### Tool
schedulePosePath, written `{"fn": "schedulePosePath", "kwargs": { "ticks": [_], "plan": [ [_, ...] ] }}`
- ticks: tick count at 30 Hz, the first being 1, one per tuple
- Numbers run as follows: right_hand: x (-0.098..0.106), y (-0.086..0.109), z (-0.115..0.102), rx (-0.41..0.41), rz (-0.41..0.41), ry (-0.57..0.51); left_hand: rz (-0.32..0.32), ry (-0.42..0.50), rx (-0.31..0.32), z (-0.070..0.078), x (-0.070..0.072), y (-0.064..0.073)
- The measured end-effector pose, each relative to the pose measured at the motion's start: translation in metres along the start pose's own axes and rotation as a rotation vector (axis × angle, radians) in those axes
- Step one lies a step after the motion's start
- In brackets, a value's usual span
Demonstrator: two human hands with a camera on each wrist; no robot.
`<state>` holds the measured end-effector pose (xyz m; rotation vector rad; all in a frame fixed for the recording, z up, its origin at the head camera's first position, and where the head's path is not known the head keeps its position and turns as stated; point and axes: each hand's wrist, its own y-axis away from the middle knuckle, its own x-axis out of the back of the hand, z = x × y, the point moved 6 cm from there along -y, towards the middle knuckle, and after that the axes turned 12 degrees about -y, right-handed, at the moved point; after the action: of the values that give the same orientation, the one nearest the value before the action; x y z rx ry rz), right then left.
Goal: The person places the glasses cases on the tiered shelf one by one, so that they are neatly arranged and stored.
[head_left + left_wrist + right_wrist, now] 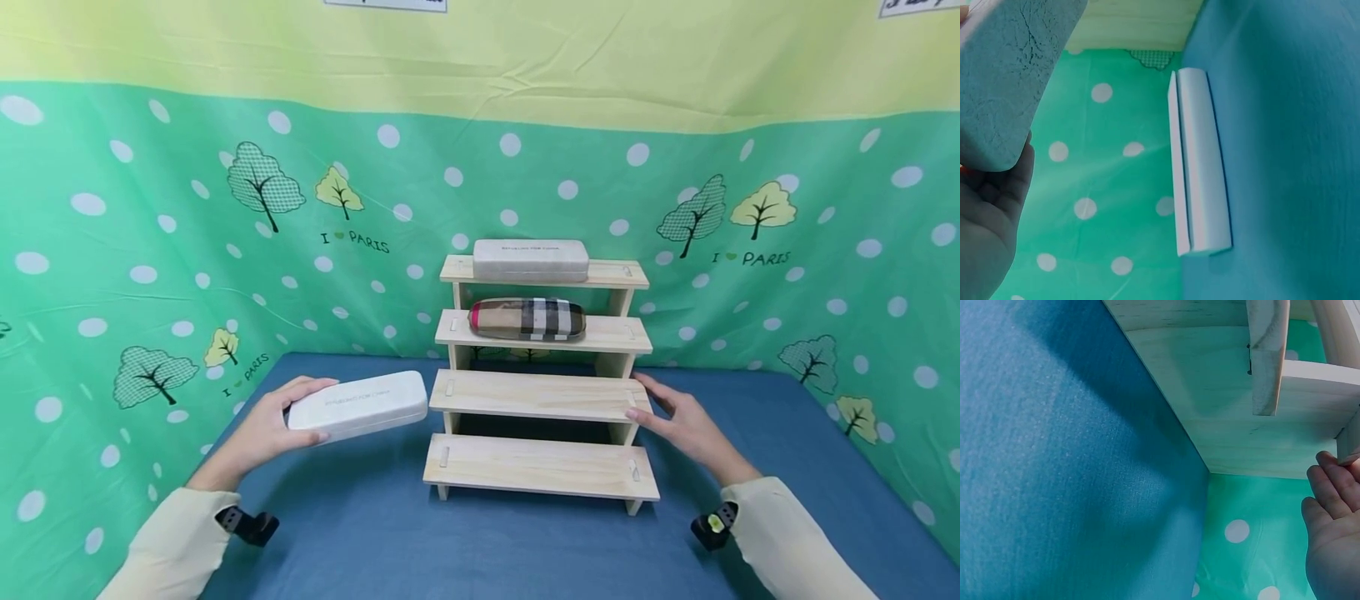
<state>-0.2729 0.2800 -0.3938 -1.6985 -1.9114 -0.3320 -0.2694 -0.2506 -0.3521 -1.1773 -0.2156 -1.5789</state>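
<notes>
My left hand (262, 425) grips a white glasses case (360, 404) by its left end, thumb in front and fingers behind. The case is held left of a stepped wooden shelf stand (536, 462), over the blue cloth. At the stand's right side, my right hand (686, 425) holds the end of the second step from the bottom, with its thumb at the front edge. In the right wrist view its fingertips (1325, 459) meet the board's corner. A greyish-white glasses case (531, 260) lies on the top step, a plaid case (527, 319) on the one below.
Another long white case (1200, 162) lies on the blue cloth (480, 550) against the green backdrop in the left wrist view. The dotted green curtain (420, 200) closes off the back and sides.
</notes>
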Motion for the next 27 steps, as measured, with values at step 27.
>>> {"fn": "schedulePosePath", "kwargs": {
  "ticks": [27],
  "plan": [
    [-0.001, -0.001, 0.002, -0.010, 0.006, 0.004, -0.083, 0.136, -0.070, 0.038, -0.042, -0.042]
  ]
}}
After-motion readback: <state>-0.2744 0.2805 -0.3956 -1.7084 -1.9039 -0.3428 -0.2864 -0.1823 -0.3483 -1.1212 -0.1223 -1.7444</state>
